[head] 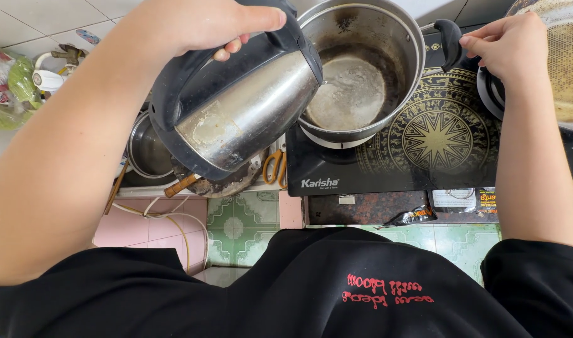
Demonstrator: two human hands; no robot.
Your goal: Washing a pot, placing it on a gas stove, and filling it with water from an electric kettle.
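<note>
My left hand (202, 25) grips the black handle of a steel electric kettle (242, 112), which is tilted with its spout over the rim of a steel pot (361, 81). Water lies in the pot's scorched bottom. The pot stands on a black cooktop (437, 138) with a gold star pattern. My right hand (509, 44) holds the pot's black side handle (450, 39) at the pot's right.
A pan with a browned inside (571, 69) sits at the far right. Below the kettle are a steel bowl (145, 150), orange-handled scissors (275, 166) and a wooden-handled utensil (181, 185). Plastic bags (8, 87) lie at the left. Green and pink floor tiles (239, 222) show below.
</note>
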